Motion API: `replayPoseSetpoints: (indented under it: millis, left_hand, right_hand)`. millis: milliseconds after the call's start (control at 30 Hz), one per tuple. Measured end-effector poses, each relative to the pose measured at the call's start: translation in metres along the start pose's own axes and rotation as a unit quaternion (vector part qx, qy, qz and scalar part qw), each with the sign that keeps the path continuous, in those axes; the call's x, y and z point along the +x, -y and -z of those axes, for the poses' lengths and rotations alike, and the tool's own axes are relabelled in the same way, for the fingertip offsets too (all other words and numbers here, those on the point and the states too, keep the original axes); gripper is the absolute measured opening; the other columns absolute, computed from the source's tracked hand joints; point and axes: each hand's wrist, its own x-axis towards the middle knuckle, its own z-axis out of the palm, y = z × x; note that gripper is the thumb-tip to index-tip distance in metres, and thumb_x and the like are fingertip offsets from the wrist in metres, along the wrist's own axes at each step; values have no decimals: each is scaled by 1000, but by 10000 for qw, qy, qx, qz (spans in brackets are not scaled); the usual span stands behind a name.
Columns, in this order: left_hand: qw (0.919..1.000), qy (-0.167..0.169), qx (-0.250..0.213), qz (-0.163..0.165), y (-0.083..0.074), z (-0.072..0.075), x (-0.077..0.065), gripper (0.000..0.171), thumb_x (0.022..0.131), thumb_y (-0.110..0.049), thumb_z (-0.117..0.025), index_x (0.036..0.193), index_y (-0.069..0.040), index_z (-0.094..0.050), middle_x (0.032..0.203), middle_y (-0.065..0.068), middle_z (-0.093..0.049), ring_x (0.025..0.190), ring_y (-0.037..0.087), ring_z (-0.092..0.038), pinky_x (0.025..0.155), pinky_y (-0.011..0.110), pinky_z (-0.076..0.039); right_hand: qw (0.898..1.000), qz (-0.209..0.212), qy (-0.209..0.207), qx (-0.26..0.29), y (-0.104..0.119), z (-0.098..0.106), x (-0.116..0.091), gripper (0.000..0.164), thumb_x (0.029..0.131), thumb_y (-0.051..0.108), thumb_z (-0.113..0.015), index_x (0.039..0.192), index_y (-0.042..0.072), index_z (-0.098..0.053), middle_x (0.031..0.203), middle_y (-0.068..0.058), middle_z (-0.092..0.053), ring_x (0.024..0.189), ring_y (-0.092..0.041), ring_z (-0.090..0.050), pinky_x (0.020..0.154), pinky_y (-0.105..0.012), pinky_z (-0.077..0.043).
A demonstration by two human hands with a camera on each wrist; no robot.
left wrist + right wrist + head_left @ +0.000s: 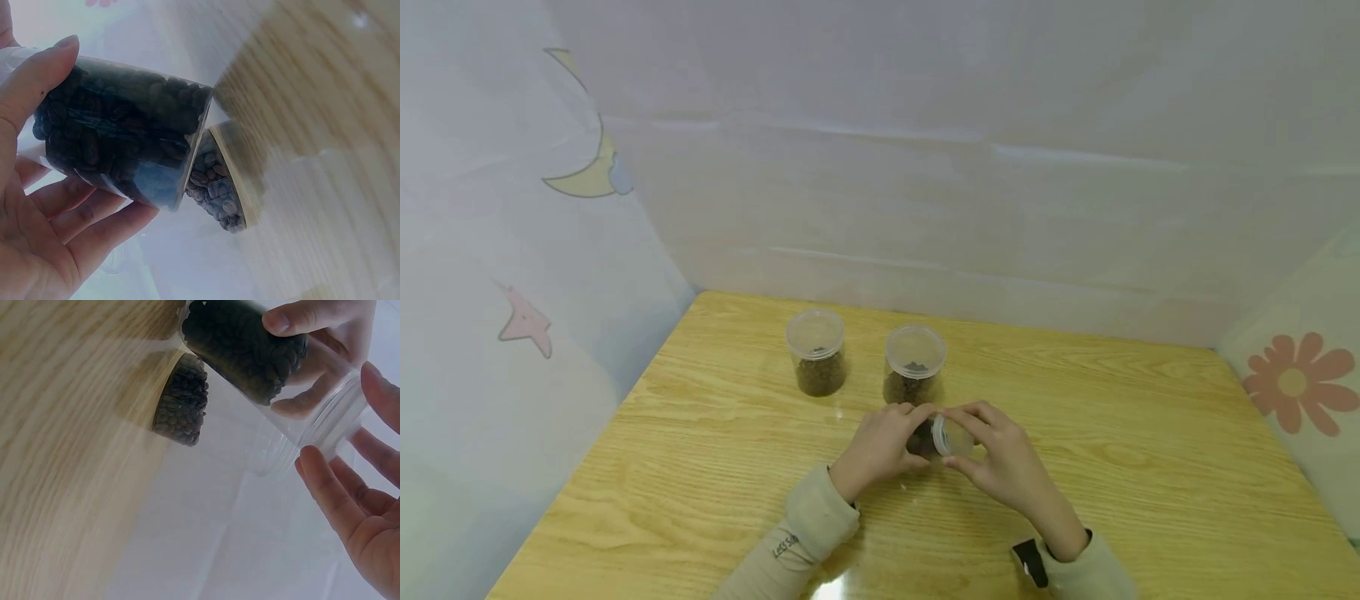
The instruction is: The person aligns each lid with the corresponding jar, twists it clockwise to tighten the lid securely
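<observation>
A clear jar (922, 442) partly filled with dark coffee beans is lifted near the table's middle and tilted, its lid end toward the right. My left hand (880, 443) grips the jar's body, thumb on one side and fingers on the other, as the left wrist view shows. Around the clear ridged lid (334, 419), the fingertips and thumb of my right hand (1003, 457) are curled. Beans (119, 125) lie toward the jar's bottom half. Whether the lid is loose from the jar, I cannot tell.
Two similar lidded jars stand upright behind my hands: one jar (912, 387) just beyond them, another jar (820, 375) farther left. Both hold dark beans. The wood-grain table (700, 467) meets a pale sheet wall (887, 208) at its back edge.
</observation>
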Motion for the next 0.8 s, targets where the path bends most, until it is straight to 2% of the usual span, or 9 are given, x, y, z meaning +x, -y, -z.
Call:
replayPoseSetpoints:
  millis: [267, 533, 800]
  left_hand:
    - [10000, 22, -76, 2, 1, -2, 2, 70, 66, -37, -80, 126, -11, -52, 108, 6, -62, 93, 18, -60, 70, 26, -51]
    - [9996, 271, -94, 72, 1, 2, 7, 71, 66, -36, -80, 126, -12, -51, 110, 5, -62, 95, 18, -60, 72, 27, -51]
    - [9991, 235, -339, 69, 0, 0, 10, 71, 66, -35, -81, 124, -12, -48, 109, 6, -63, 93, 18, -62, 72, 28, -52]
  right_hand:
    - [9997, -78, -19, 230, 0, 0, -1, 61, 56, 11, -85, 111, 1, -61, 97, -9, -58, 72, -20, -58, 57, -25, -51]
    - [9997, -161, 13, 192, -3, -2, -3, 61, 58, 11, -85, 112, 1, -60, 103, -11, -57, 83, -24, -60, 61, -26, -53]
    - [9993, -335, 107, 113, 0, 3, -3, 60, 62, 12, -83, 116, 1, -57, 110, -12, -55, 94, -27, -58, 67, -34, -54]
